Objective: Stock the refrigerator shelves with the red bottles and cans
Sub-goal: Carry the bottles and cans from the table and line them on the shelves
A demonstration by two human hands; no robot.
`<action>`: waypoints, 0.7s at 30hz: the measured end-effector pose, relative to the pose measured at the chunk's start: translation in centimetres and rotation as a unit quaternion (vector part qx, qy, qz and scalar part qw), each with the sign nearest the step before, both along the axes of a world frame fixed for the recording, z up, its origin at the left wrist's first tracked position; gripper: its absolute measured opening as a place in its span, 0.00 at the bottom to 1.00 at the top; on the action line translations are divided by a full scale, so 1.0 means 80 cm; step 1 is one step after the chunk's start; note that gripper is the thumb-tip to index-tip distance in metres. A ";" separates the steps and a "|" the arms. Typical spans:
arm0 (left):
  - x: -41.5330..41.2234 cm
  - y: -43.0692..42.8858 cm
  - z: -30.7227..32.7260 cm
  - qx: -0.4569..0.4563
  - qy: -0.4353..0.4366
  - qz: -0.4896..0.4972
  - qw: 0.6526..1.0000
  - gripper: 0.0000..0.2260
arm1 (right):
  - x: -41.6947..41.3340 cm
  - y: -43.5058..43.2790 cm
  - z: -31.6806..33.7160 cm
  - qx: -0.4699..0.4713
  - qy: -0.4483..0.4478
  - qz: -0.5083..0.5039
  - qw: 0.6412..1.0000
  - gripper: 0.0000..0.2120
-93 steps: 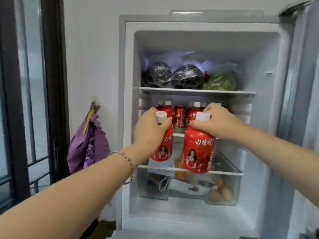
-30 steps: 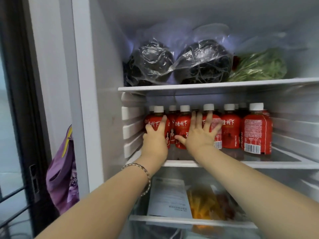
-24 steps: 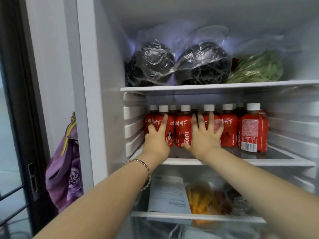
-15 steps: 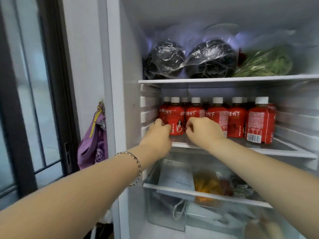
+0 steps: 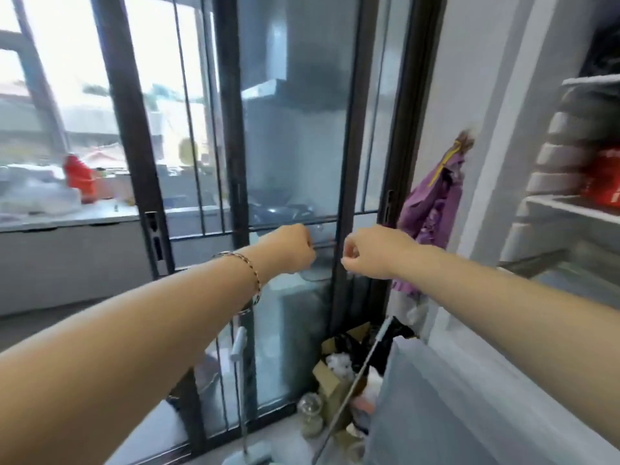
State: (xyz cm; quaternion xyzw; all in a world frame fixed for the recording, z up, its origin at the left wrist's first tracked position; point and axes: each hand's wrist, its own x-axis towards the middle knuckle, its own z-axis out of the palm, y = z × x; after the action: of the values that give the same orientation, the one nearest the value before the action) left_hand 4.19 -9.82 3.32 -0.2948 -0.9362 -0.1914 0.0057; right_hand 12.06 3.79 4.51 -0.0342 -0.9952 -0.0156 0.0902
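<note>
The view has swung left, away from the fridge. Only a strip of the fridge shows at the right edge, with red bottles [image 5: 604,182] standing on its white middle shelf [image 5: 567,209]. My left hand [image 5: 288,250], with a bracelet on the wrist, and my right hand [image 5: 365,251] hang side by side in mid-air in front of a glass door. Both are well left of the fridge. Their fingers are curled in and they hold nothing.
A black-framed glass sliding door [image 5: 339,162] fills the middle. A purple bag [image 5: 432,203] hangs on the wall beside the fridge. A cardboard box with clutter [image 5: 339,374] and a glass jar [image 5: 310,411] sit on the floor. A grey panel [image 5: 469,407] is at lower right.
Both hands have come out of the middle shelf and moved left, leaving the red bottles standing there. The view has turned left from the fridge interior to the glass door.
</note>
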 end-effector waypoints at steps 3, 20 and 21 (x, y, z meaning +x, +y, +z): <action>0.018 -0.125 -0.034 -0.003 -0.033 0.115 0.993 0.08 | -0.017 -0.114 -0.030 -0.007 -0.031 0.114 0.993 0.11; 0.397 -0.792 -0.158 -0.038 -0.076 0.597 0.798 0.11 | 0.187 -0.816 -0.156 0.031 -0.158 0.534 0.830 0.14; 0.419 -0.817 -0.159 -0.037 -0.080 0.616 0.782 0.11 | 0.200 -0.845 -0.162 0.023 -0.156 0.549 0.821 0.15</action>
State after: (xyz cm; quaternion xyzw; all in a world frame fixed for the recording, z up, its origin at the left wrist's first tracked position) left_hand 37.71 -75.18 -9.43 0.3616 -0.9218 -0.1348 0.0364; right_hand 28.02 -63.83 -8.46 0.5226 -0.8495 0.0085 -0.0721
